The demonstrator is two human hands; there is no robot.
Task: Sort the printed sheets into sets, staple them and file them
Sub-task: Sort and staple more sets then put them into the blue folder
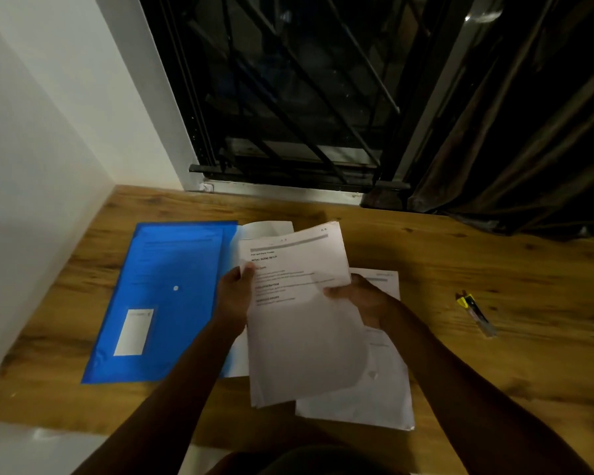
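I hold a set of printed sheets (302, 323) above the wooden desk, text side up. My left hand (234, 296) grips its left edge and my right hand (360, 299) grips its right edge. Under it, to the right, a second pile of printed sheets (378, 399) lies flat on the desk. Another sheet (271, 229) pokes out behind the held set. A blue plastic folder (165, 303) with a white snap button and a white label lies closed at the left. A small stapler (475, 313) with yellow and black parts lies at the right, away from both hands.
The wooden desk (494, 269) ends at a white wall on the left and a dark barred window (288, 97) at the back. A dark curtain (528, 149) hangs at the back right. The desk's front edge runs just below the paper pile.
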